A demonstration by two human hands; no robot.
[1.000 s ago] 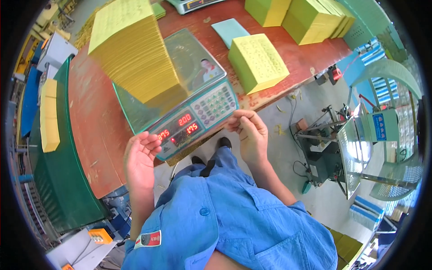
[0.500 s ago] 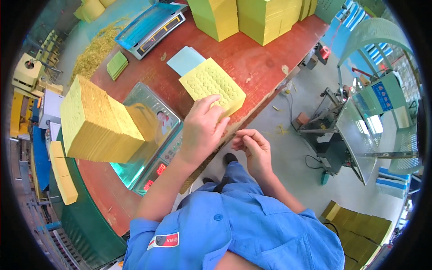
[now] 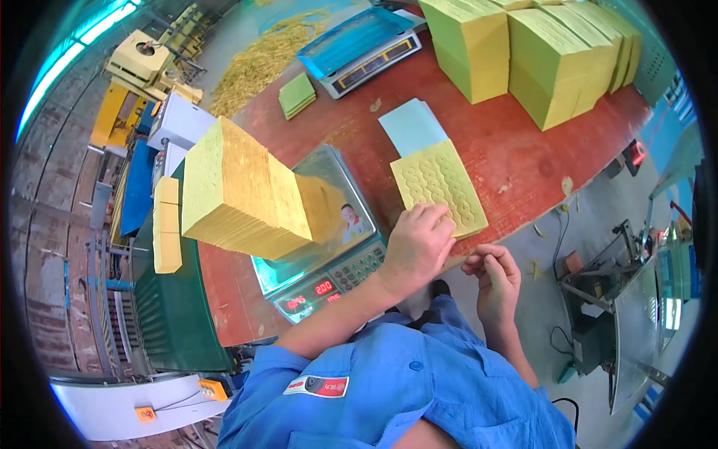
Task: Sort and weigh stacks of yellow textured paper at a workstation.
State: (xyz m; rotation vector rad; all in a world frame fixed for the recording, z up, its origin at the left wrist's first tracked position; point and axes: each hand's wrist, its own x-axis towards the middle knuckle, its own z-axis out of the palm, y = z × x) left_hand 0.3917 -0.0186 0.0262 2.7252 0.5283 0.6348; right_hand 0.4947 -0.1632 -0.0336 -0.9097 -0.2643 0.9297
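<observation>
1. The left hand reaches across the body and lies on the near end of a thin yellow sheet stack. Its fingers are curled over the stack's near edge and close together; the thumb is not visible, so a full grip cannot be confirmed. The curl suits drawing sheets off or sliding the stack toward the counter edge.

2. The right hand hangs just off the counter edge, beside the left hand but apart from it. Its fingertips are drawn together as if pinching something small; what lies between them, if anything, is too small to tell.

3. The thin yellow sheet stack lies flat near the front edge, embossed face up, within easy reach. Its far end overlaps a pale blue sheet.

4. Left of the hands stands an electronic scale, its red-digit display facing the person. A tall yellow pile rests on the pan, leaning, apparently for weighing.

5. A second scale with a blue pan sits at the far side, with a small green pad near it.

6. Tall blocks of yellow-green sheets stand along the far right of the counter, well apart from the hands, evidently kept as stock.

7. A green bin adjoins the counter's left side, with yellow bundles on its rim.
</observation>
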